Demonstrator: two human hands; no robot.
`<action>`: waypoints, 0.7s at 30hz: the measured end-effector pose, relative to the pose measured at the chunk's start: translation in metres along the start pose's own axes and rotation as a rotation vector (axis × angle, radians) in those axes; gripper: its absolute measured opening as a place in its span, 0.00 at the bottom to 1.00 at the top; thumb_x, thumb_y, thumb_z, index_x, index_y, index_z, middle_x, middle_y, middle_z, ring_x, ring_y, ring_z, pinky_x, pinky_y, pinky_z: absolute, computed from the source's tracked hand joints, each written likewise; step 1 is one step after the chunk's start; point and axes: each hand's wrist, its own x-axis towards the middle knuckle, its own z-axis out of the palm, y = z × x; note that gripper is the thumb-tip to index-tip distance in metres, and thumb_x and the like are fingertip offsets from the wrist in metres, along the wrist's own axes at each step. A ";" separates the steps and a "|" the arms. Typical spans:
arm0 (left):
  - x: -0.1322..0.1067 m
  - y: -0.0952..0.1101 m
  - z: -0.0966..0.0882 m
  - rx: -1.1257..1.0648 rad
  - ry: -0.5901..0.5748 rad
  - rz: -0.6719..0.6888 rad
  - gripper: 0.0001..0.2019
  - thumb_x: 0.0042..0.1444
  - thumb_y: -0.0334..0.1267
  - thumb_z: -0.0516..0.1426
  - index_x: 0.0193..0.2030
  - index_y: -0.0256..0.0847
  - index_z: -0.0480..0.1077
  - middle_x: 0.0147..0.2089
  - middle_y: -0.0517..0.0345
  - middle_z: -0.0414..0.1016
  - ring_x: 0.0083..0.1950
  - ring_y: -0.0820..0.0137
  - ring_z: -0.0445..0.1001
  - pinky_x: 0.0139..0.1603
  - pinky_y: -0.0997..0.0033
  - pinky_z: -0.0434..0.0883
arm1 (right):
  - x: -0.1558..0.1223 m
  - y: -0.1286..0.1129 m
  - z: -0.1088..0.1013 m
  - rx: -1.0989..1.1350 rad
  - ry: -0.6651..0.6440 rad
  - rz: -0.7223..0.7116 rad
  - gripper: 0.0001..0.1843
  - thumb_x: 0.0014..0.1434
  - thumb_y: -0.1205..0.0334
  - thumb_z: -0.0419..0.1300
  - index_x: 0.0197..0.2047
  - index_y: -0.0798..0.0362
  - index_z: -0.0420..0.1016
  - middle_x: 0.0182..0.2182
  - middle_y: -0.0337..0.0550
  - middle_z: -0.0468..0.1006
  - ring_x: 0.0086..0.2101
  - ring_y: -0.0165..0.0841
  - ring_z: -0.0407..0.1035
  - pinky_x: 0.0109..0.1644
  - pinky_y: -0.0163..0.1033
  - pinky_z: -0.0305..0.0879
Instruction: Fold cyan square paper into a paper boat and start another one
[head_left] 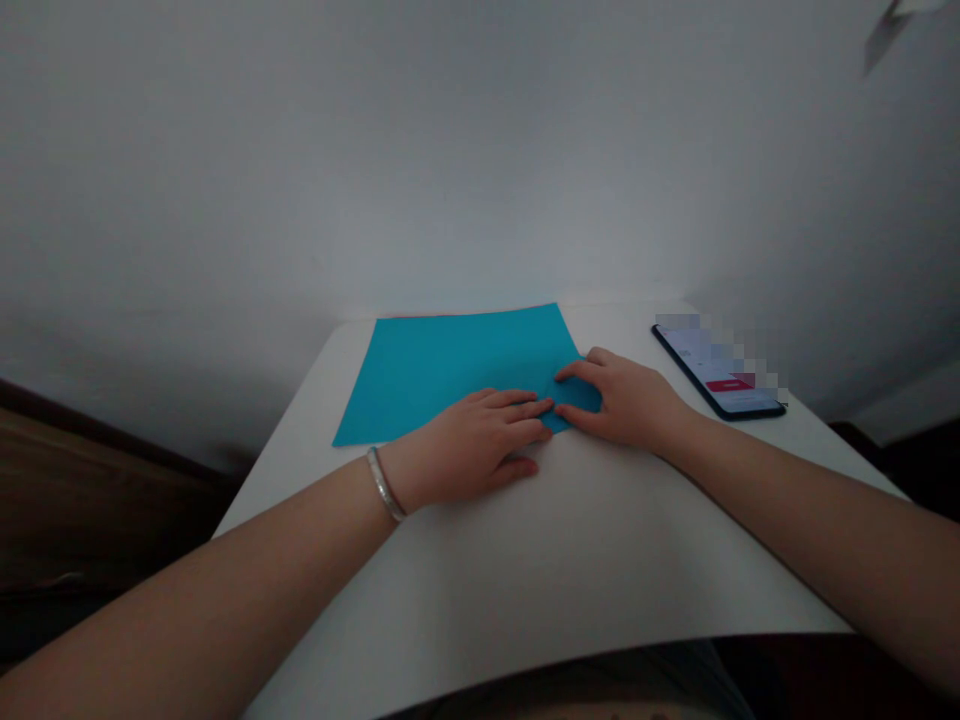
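Observation:
A sheet of blue paper (450,365) lies on the white table, close to the wall. My left hand (487,445) rests palm down over its near edge, fingers stretched out to the right, the thumb on the table. A silvery bracelet (384,485) circles my left wrist. At the paper's near right corner is my right hand (619,400), its thumb and forefinger spread apart and their tips touching the sheet. The fingertips of both hands almost meet there. The right hand's other fingers are partly hidden behind the forefinger.
A phone (716,370) with its screen lit lies at the right edge of the white table (570,560). The pale wall (465,160) rises directly behind the table. Brown wooden furniture (82,490) stands low on the left.

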 end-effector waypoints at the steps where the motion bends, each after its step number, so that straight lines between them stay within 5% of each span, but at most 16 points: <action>1: 0.000 0.000 0.000 0.001 -0.003 -0.004 0.16 0.63 0.42 0.53 0.55 0.40 0.66 0.67 0.48 0.58 0.68 0.57 0.56 0.64 0.52 0.59 | -0.001 -0.001 0.000 -0.008 0.001 -0.002 0.24 0.56 0.42 0.54 0.51 0.45 0.72 0.44 0.47 0.72 0.40 0.40 0.71 0.36 0.41 0.62; 21: 0.001 -0.001 -0.001 -0.016 -0.039 0.009 0.18 0.61 0.44 0.55 0.56 0.38 0.66 0.68 0.47 0.58 0.68 0.58 0.56 0.65 0.55 0.58 | -0.008 -0.012 -0.009 -0.191 -0.025 -0.032 0.34 0.54 0.34 0.51 0.55 0.48 0.71 0.44 0.55 0.70 0.41 0.47 0.67 0.40 0.46 0.63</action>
